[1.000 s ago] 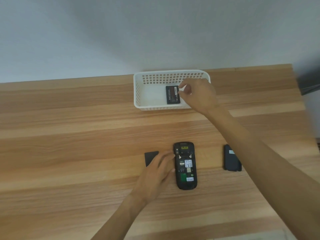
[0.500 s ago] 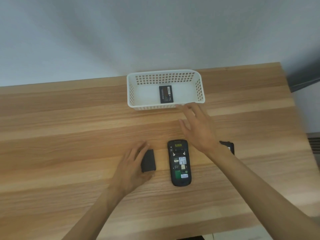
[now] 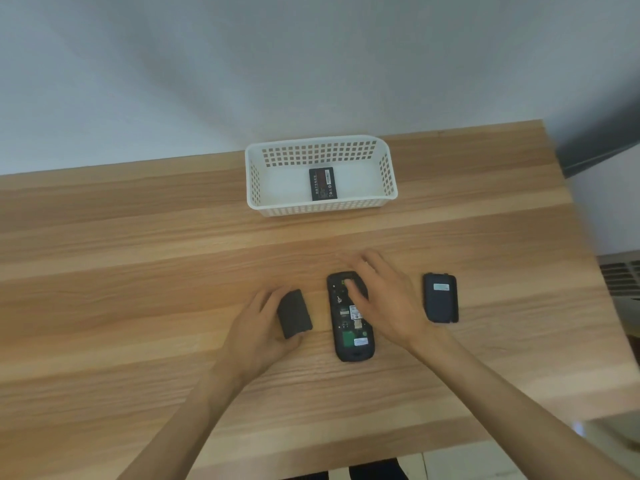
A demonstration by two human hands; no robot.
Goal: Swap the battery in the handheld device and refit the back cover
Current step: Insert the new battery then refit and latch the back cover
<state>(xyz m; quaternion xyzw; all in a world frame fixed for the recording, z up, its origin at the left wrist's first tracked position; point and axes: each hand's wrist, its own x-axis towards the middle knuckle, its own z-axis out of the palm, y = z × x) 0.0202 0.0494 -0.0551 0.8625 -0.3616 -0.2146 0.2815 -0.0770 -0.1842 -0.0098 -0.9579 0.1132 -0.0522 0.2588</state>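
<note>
The black handheld device (image 3: 351,332) lies face down on the wooden table (image 3: 138,271), its battery bay open and bare. My right hand (image 3: 384,303) rests over the device's top half, fingers spread. Just left of the device, my left hand (image 3: 258,329) grips a plain black battery (image 3: 294,313) between thumb and fingers. The dark back cover (image 3: 440,297) lies flat to the right of the device. Another battery (image 3: 321,183), with a printed label, lies inside the white basket (image 3: 256,188).
The white perforated basket stands at the table's far edge against a pale wall. The table's right edge runs close to the back cover, with a vent grille (image 3: 621,278) beyond it. The near table edge lies below my forearms.
My right hand let go of the labelled battery in the basket and came back down onto the device. My left hand moved left and closed on the plain black battery.
</note>
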